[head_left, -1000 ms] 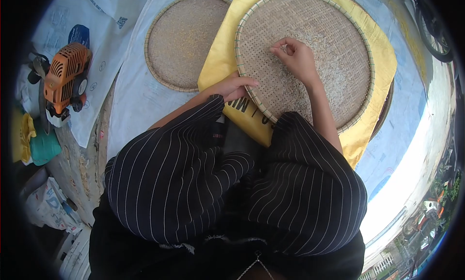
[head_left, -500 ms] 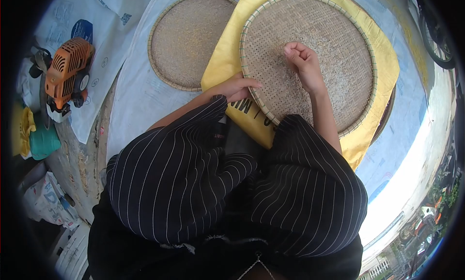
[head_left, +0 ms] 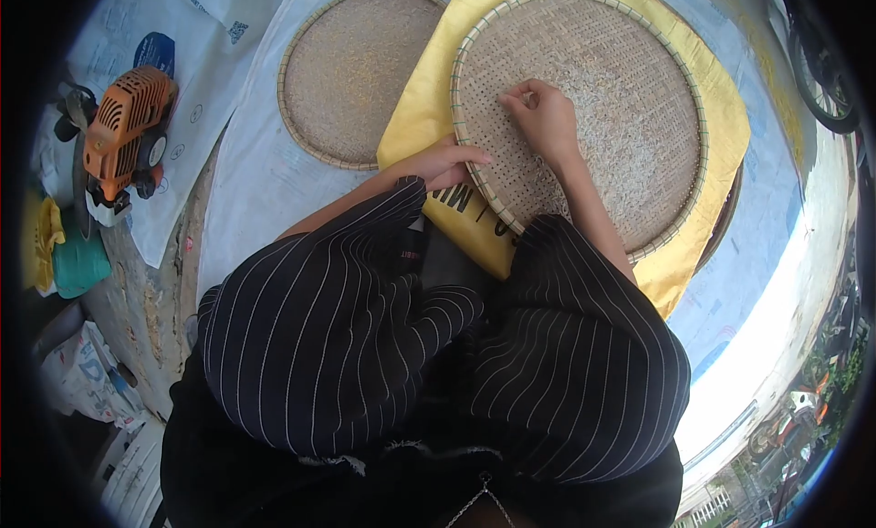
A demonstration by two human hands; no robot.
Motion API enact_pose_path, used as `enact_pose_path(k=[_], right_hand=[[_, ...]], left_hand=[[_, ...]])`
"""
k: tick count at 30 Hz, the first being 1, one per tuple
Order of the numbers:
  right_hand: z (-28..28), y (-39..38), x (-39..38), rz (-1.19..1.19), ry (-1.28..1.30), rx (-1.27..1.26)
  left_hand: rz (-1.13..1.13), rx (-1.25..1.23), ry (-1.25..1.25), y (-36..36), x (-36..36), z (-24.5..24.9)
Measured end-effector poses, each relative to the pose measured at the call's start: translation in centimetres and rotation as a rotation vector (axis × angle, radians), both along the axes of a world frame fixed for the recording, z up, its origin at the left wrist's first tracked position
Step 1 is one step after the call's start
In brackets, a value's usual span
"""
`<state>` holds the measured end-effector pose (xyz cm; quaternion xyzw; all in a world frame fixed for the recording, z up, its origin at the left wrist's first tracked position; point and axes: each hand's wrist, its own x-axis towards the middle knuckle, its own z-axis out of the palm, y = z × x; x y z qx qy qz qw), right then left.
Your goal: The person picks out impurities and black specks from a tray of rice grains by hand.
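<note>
A large round woven bamboo tray (head_left: 497, 58) with a bound rim fills the upper middle of the head view. Pale rice-like grains (head_left: 630, 135) are spread over its middle and right part, while the weave shows bare on the left. My left hand (head_left: 445, 163) grips the tray's near-left rim, its thumb lying over the edge. Over the left part of the tray is my right hand (head_left: 546, 119), thumb and index finger pinched together and the other fingers curled. Anything between those fingertips is too small to make out.
A second round tray (head_left: 306, 44) with yellowish grains lies at upper left. A yellow sack (head_left: 415, 117) is under the near tray, above pale sheeting (head_left: 242, 190). An orange engine-like machine (head_left: 119, 145) stands at far left, and a wheel (head_left: 821, 81) shows at upper right.
My right hand has moved left across the tray, from the edge of the grains to over the barer weave, still pinched. The left hand keeps its grip on the rim.
</note>
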<state>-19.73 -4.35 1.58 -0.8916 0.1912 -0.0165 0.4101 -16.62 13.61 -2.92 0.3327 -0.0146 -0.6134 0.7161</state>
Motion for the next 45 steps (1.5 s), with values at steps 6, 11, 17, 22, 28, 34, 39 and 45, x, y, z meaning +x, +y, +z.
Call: enact_pose_path(k=[6, 11, 17, 22, 28, 34, 39, 45], right_hand=[[-1.1, 0.8, 0.4, 0.002, -0.111, -0.236], [1.1, -2.7, -1.7, -0.049, -0.270, 1.546], [0.9, -3.6, -2.7, -0.144, -0.338, 1.623], [0.8, -4.2, -2.8, -0.127, -0.092, 0.933], [1.0, -3.4, -2.8, 0.054, 0.021, -0.054], [-0.6, -3.1, -2.8, 0.120, -0.146, -0.187], [0.8, -4.1, -3.4, 0.033, -0.016, 0.285], [1.5, -4.1, -4.5, -0.032, -0.308, 1.779]], left_hand=[[0.005, -0.025, 0.003, -0.1, 0.0, -0.3], [0.014, -0.024, -0.015, -0.1, -0.1, 0.0], [0.000, 0.009, -0.024, 0.0, 0.0, 0.4], [0.013, -0.015, -0.002, -0.1, 0.0, -0.7], [-0.009, -0.011, 0.011, -0.1, 0.1, -0.9], [-0.026, -0.032, 0.019, -0.1, 0.1, -0.9], [-0.004, -0.019, -0.006, 0.0, 0.0, -0.5], [-0.009, 0.009, -0.017, 0.0, 0.0, -0.5]])
